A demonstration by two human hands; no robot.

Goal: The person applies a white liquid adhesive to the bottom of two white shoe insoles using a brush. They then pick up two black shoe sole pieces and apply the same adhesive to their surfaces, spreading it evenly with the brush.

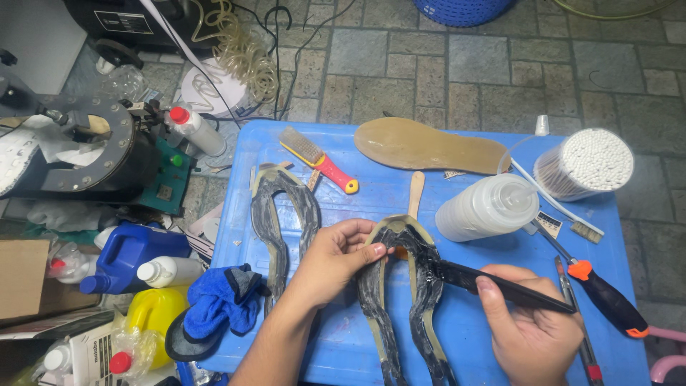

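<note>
On the blue plastic tabletop (500,300), left of the clear squeeze bottle (487,207): left hand (332,261) pinches the black glue-smeared rubber sole rim (400,286) at its toe arch. Looks thin, floppy, tacky; grip edges. Right hand (532,325) clenched on a black flat tool (500,284).

A low blue plastic table (286,143) stands on a floor of grey-brown rectangular stone pavers (429,64), evenly lit, with a round blue plastic basket (461,8) at the top edge.
</note>
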